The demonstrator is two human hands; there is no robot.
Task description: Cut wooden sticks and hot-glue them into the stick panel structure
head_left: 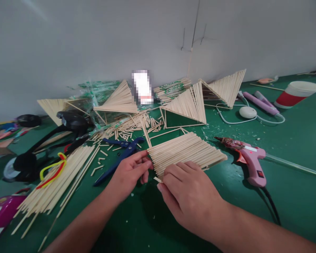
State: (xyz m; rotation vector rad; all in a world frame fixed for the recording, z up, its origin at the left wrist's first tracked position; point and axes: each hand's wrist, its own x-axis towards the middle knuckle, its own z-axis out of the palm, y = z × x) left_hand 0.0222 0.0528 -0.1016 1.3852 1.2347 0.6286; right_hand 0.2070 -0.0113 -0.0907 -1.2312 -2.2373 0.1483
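A flat panel of glued bamboo sticks [185, 151] lies on the green table [292, 168] in front of me. My left hand [130, 172] pinches the panel's near left corner with fingers closed on its edge. My right hand [188, 193] rests against the panel's near edge, fingers curled round a short stick piece [157, 180] at their tips. A pink hot glue gun [249, 158] lies just right of the panel, nozzle pointing left.
Blue cutters [121, 154] lie left of my left hand. A bundle of long sticks [60, 175] tied with yellow and red cord sits at the left. Finished triangular stick panels [189, 105] stand behind, with cut offcuts [126, 128], a red paper cup [295, 93] and a black lamp [71, 121].
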